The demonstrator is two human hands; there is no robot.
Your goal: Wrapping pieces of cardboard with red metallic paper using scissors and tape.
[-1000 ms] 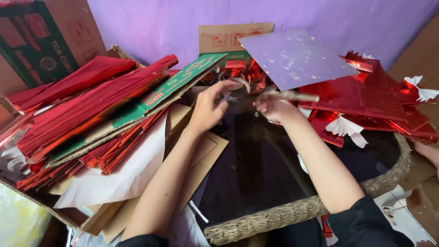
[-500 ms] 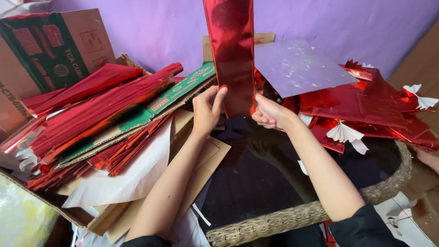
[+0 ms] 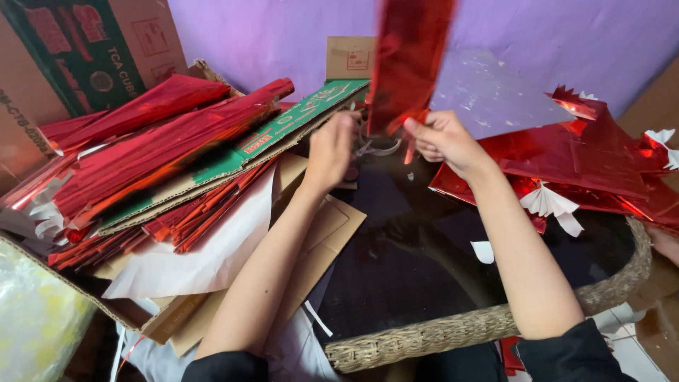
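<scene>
red foil strip | shiny, creased | upright, lower end pinched | above dark tabletop

Cardboard box — wicker rim, purple wall

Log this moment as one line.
left hand: at red foil strip | right hand: pinching strip's lower end | strip: upright over glass table

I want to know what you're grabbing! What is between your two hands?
In the head view, the lower end of a shiny red foil strip hangs between the left hand and the right hand. Both pinch it.
</scene>
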